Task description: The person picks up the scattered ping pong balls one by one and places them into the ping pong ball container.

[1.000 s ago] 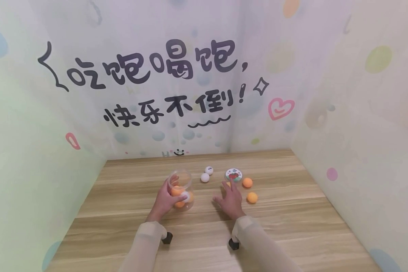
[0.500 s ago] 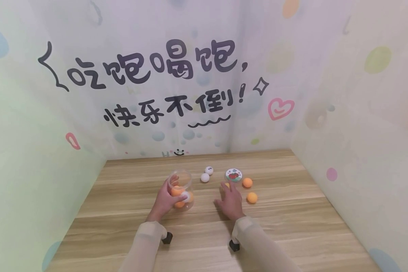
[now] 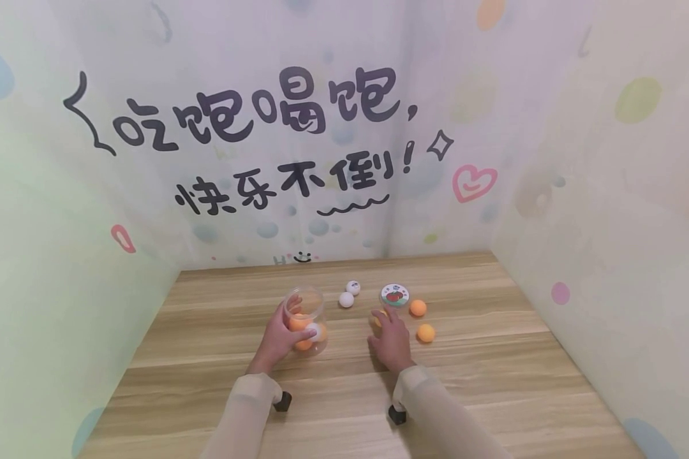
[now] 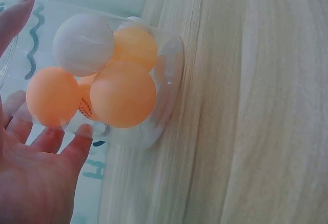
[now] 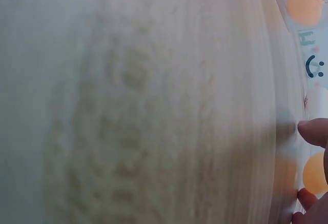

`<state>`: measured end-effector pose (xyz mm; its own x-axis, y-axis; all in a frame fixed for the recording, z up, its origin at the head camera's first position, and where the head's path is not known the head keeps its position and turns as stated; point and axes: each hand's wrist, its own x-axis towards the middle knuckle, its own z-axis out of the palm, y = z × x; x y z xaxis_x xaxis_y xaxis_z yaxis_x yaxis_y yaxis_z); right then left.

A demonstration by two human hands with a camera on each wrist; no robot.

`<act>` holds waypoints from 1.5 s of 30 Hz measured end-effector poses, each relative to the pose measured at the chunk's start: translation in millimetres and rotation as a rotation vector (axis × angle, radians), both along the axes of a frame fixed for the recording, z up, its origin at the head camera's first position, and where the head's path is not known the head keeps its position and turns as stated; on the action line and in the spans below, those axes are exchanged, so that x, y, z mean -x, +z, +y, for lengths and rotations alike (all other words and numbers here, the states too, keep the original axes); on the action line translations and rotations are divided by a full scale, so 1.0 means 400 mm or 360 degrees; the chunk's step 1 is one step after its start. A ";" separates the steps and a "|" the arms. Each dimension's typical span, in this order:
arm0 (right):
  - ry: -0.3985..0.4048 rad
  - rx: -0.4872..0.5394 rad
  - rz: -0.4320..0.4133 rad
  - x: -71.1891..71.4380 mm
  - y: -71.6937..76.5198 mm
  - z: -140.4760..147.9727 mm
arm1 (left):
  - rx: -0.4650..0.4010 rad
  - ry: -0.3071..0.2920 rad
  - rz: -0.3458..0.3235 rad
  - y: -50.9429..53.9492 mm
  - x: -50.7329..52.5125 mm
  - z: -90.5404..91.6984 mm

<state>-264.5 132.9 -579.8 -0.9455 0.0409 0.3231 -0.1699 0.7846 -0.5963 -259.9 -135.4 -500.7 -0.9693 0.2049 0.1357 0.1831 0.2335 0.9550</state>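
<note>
"What's changed?"

"The right hand (image 3: 393, 344) has narrowed, its thumb apart from one orange ball (image 3: 381, 318) by its fingers."

"The left hand (image 3: 278, 338)?"

"Grips a clear jar (image 3: 317, 312): four orange balls (image 4: 123, 96), one white ball (image 4: 83, 44) inside (that I can see)."

"Beyond the right hand?"

"Rightward, two more balls (image 3: 426, 333), orange; ahead, one lid (image 3: 394, 295); ahead-left, two white balls (image 3: 346, 299)."

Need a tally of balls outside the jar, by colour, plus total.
Orange balls: 3 (one is by the fingers of the right hand)
White balls: 2
Total: 5
</note>
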 end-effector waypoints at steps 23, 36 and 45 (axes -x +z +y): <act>-0.0014 0.0244 -0.0013 -0.007 0.001 -0.018 | -0.0048 -0.0023 -0.0007 -0.003 0.000 -0.002; 0.0010 0.0410 -0.0007 -0.005 -0.008 -0.036 | -0.0058 -0.0024 0.0020 -0.005 0.001 -0.003; 0.0012 0.0439 0.0026 -0.003 -0.010 -0.045 | -0.0070 -0.0037 0.0007 -0.004 0.002 -0.003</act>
